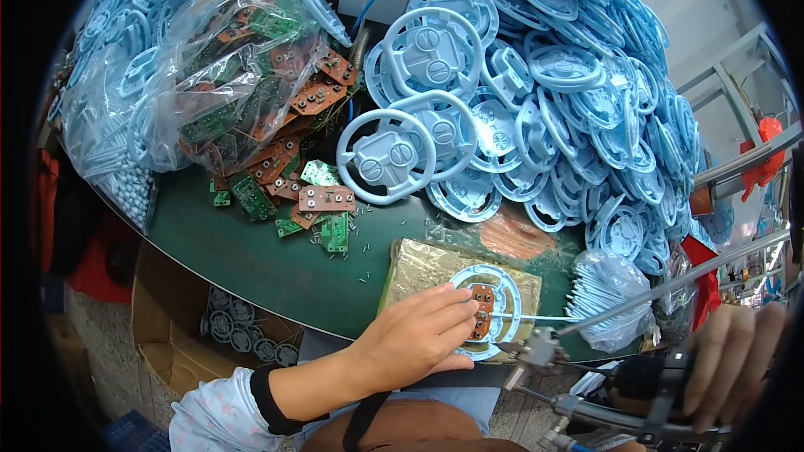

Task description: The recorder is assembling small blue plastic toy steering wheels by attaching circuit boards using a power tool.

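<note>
A light blue plastic toy steering wheel part [511,301] lies on a tape-covered block [419,264]. Set in its middle is a small brown circuit board [481,314]. My left hand [431,326] grips the wheel part from the left, fingertips pressing on the board's edge. A thin pale blue rod [536,317] runs rightward from the board. At the lower right, my right hand [727,360] is curled round a black tool [645,378] beside a metal clamp and rod assembly [540,351]. The tool's working end is hard to make out.
Blue wheel parts [435,50] are heaped at the back and right. Brown and green circuit boards [327,198] spill from a clear bag [243,75], with small screws [366,249] nearby. A bag of blue sticks [611,301] lies right; a cardboard box [176,326] stands below left.
</note>
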Motion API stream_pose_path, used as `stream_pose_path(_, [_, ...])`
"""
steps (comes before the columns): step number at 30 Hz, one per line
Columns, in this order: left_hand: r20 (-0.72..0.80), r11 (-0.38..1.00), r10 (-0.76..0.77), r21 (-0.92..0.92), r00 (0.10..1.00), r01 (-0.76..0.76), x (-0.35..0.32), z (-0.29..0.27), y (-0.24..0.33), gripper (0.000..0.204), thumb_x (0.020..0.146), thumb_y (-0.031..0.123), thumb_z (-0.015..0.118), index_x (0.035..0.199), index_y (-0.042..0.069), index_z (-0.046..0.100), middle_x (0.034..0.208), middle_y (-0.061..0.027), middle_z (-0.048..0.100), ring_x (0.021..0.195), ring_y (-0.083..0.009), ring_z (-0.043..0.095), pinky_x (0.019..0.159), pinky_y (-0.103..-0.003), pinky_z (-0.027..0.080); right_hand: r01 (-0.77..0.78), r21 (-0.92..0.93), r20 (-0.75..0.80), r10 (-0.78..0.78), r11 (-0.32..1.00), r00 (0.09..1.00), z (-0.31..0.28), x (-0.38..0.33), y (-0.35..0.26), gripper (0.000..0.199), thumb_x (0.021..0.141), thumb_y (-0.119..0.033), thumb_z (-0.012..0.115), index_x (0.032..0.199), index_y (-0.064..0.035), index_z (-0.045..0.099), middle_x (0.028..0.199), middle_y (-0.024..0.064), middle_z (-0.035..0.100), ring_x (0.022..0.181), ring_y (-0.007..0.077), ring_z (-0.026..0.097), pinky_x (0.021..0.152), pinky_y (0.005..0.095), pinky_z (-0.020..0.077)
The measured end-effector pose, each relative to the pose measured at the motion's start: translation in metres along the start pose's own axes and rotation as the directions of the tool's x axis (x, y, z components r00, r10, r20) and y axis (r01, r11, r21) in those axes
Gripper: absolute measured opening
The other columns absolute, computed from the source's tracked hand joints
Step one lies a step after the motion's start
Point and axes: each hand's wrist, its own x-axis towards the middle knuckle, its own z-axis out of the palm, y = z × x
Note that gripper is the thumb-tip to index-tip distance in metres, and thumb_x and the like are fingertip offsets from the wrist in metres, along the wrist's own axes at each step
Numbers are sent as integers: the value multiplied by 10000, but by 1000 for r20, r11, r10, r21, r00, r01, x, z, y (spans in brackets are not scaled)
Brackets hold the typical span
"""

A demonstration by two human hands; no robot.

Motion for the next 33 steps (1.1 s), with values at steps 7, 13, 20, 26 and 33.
stream_pose_path(7, [30, 1000, -24, 0, 999, 24, -4, 0, -1, 463, 745, 348, 741, 1043, 6, 646, 1150, -109, 631, 1166, -267, 561, 1020, -408, 439, -141, -75, 11, 142, 987, 990, 8, 4, 18, 722, 858, -30, 606, 1453, -278, 279, 723, 67, 563, 549, 185, 585, 519, 335, 505])
stream_pose_path(13, [37, 1000, -1, -26, 999, 2, 1, 1, 1, 467, 727, 319, 744, 1041, -3, 622, 1171, -118, 616, 1193, -273, 534, 1050, -405, 412, 54, -179, 144, -28, 982, 989, -21, -12, 28, 601, 894, -6, 592, 1371, -123, 245, 734, 62, 563, 590, 185, 651, 595, 294, 596])
stream_pose_path(20, [24, 1000, 13, -18, 1000, -13, 3, 2, 0, 465, 733, 316, 748, 1044, -4, 620, 1168, -122, 617, 1186, -277, 536, 1045, -414, 415, 264, 15, -118, -261, 964, 958, -5, -18, 64, 751, 922, -42, 576, 1510, -150, 122, 687, 61, 529, 538, 156, 617, 545, 298, 567])
stream_pose_path(26, [-9, 1000, 13, -4, 1000, -13, 7, -3, 11, 488, 722, 373, 781, 1021, 8, 656, 1146, -107, 642, 1149, -288, 577, 1005, -429, 449, 4, 39, 503, -23, 999, 864, -102, -9, -12, 284, 943, -84, 571, 1180, 15, 452, 746, 109, 591, 765, 237, 669, 737, 316, 590])
stream_pose_path(33, [-357, 892, -258, 270, 898, 363, 31, -49, -13, 317, 733, 89, 740, 1022, 25, 627, 1058, -123, 591, 976, -322, 567, 806, -392, 481, 35, -90, -119, -46, 995, 992, -80, -3, -22, 185, 970, -80, 474, 1108, 16, 398, 661, 56, 476, 574, 153, 537, 612, 262, 513])
